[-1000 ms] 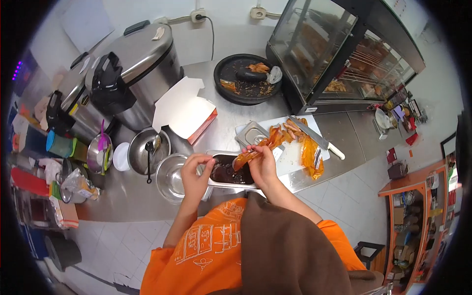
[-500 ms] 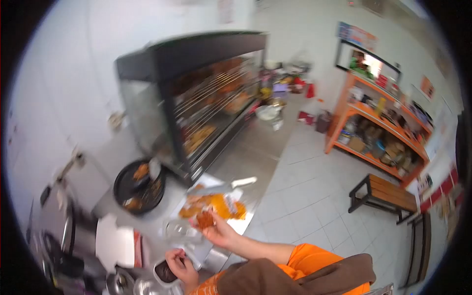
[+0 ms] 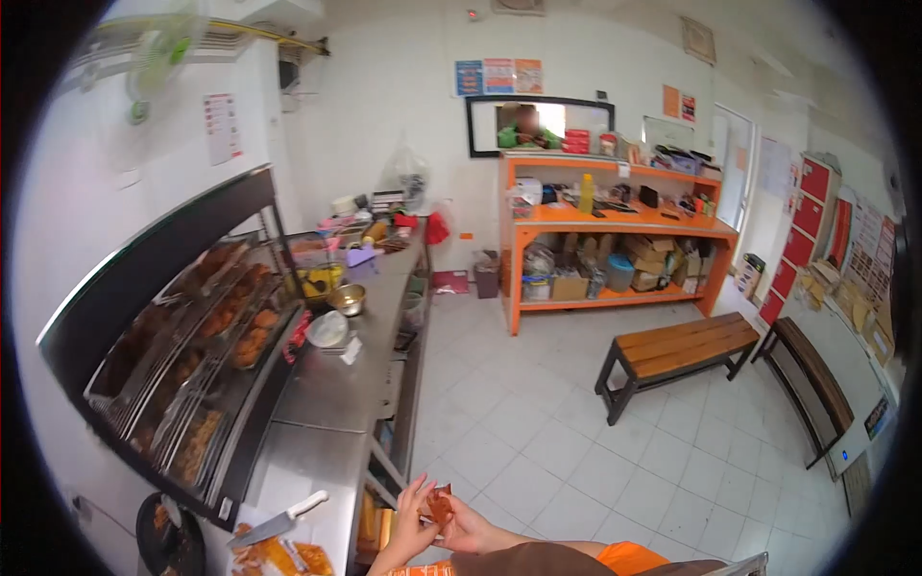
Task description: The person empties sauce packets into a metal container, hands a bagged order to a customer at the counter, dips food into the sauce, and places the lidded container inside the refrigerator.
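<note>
My right hand [image 3: 468, 528] is closed round a small reddish-brown piece [image 3: 440, 505], which looks like fried food. My left hand [image 3: 411, 525] meets it from the other side, its fingers bent against the piece. Both hands are in front of my body, past the counter's edge. To their left, a knife [image 3: 274, 523] with a white handle lies on the counter, its blade beside orange-coated food [image 3: 293, 557]. The black pan [image 3: 163, 542] with brown bits and a utensil is at the lower left, cut by the view's edge.
A glass warming cabinet [image 3: 206, 384] with trays of fried food stands on the steel counter [image 3: 336, 384]. Bowls [image 3: 347, 300] and clutter sit farther along. Across the tiled floor are a wooden bench [image 3: 682, 344] and orange shelves [image 3: 615, 226]. A person [image 3: 526, 132] appears in the wall opening.
My view has swung up and right. My left hand has come from beside a dark container to the reddish-brown piece, which my right hand has carried away from the counter.
</note>
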`<state>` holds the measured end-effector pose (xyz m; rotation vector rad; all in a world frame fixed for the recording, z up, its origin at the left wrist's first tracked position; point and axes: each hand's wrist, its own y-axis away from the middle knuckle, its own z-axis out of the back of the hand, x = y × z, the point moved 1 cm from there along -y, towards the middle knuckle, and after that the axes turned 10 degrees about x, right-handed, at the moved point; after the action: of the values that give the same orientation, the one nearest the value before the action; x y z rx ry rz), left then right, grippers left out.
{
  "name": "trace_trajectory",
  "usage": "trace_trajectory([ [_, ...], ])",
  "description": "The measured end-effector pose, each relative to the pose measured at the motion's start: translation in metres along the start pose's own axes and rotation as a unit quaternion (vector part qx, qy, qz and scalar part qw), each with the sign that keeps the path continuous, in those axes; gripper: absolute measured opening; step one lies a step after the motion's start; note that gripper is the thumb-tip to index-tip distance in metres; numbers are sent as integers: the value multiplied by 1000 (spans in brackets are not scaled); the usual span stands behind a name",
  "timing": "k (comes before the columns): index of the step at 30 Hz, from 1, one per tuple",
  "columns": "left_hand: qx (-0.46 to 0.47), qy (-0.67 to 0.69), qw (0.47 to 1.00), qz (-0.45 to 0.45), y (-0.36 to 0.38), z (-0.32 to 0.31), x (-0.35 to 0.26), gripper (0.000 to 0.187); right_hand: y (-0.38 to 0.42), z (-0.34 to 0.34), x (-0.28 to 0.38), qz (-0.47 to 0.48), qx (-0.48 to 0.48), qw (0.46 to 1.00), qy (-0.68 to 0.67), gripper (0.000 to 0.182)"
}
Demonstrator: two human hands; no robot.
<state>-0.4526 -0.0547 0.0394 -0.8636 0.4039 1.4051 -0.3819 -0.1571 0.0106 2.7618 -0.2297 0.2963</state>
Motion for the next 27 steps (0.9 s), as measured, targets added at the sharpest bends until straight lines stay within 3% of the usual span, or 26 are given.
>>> trace_trajectory([
  [3,34,-15,999,-32,-73,-22,-6,53,19,5,64,28,-24,999,14,38],
  [5,39,150,988,15,-108,-46,22,49,19,12,100,37,-33,999,15,48],
  [7,21,286,957,50,-140,-54,21,40,1,37,138,-16,-14,1000,-7,51],
  [9,-40,289,954,70,-169,-64,66,36,-15,46,170,-71,-21,997,-10,60],
  [11,-101,318,937,106,-202,-64,95,33,-35,66,207,-78,32,996,24,61],
  [13,-141,316,925,158,-244,-57,118,28,-54,84,257,-67,64,995,45,57],
  [16,-181,261,936,150,-313,-59,189,28,-85,141,339,-19,82,995,47,52],
  [18,-198,245,936,157,-372,-65,228,28,-94,193,395,40,-33,993,110,49],
  [20,-187,239,936,178,-433,-78,253,27,-86,255,442,31,-256,932,255,50],
  [21,-176,237,938,183,-469,-87,266,26,-89,322,461,-26,-349,839,416,42],
  [23,-145,232,949,157,-545,-97,275,25,-70,382,486,-131,-444,683,565,41],
  [25,-106,224,961,120,-618,-113,262,25,-46,416,509,-160,-493,652,554,40],
  [27,-44,268,952,145,-679,-149,280,25,-28,430,529,-156,-526,676,491,39],
])
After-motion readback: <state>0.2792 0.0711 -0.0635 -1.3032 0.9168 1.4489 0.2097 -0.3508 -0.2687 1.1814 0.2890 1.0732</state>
